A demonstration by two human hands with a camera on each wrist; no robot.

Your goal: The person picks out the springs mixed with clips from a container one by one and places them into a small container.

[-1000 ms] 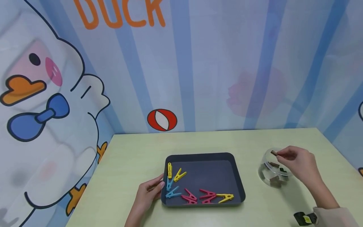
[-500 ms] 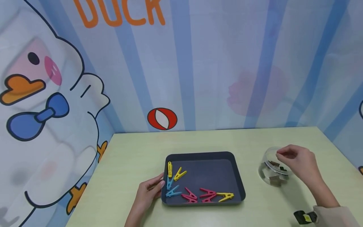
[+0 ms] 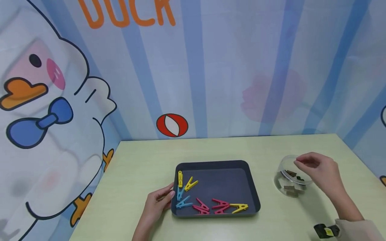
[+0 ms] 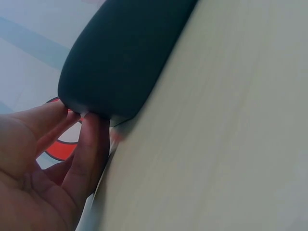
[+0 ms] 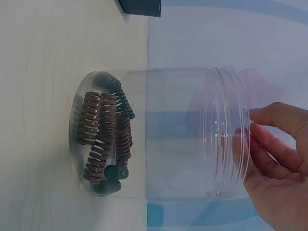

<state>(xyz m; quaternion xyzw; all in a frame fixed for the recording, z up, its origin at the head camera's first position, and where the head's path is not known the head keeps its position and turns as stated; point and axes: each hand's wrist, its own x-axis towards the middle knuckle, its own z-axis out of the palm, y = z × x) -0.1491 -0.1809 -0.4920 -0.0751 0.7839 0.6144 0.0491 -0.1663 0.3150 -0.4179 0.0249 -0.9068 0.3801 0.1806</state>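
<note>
My left hand grips the left rim of a dark grey tray. In the left wrist view its fingers meet the edge of the tray. Inside the tray lie several plastic clothespins: yellow, blue and pinkish red. My right hand hovers at the mouth of a clear jar, its fingers slightly bent with nothing between them. Through the wall of the jar, brown coil springs and dark green springs show at the bottom.
A pale wooden table carries the tray in the middle and the jar to the right. Behind it hangs a blue striped backdrop with a cartoon duck. A black strap-like item sits by the right sleeve.
One second ago my right hand pinched a small brown spring over the jar; half a second ago it had left the fingers. My left hand keeps its hold on the tray.
</note>
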